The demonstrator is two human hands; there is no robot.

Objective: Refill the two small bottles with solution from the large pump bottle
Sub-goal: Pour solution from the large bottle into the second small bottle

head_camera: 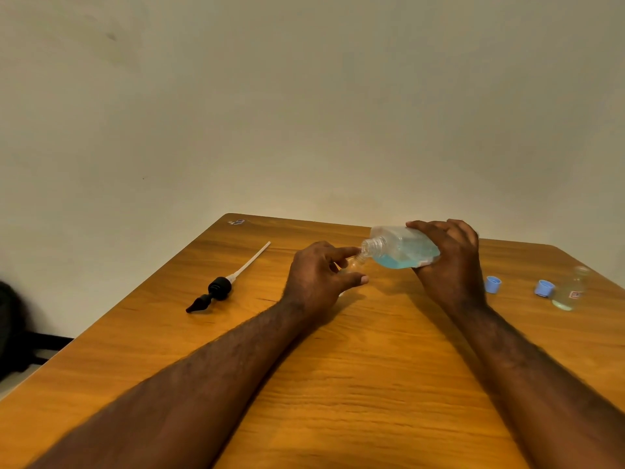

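My right hand (451, 262) grips the large clear bottle (400, 247), tipped on its side with its open threaded neck pointing left; blue solution pools along its lower side. My left hand (321, 275) holds a small clear bottle (355, 264), mostly hidden by my fingers, with its mouth right at the large bottle's neck. The other small bottle (570, 291) stands uncapped at the right with a little pale liquid in it. Two blue caps (492, 285) (544, 288) lie on the table beside it. The black pump head with its white tube (223, 286) lies at the left.
The wooden table (338, 384) ends at a plain wall behind and has a left edge running diagonally. A dark object (13, 330) sits on the floor past that left edge. A small sticker (236, 222) marks the far left corner.
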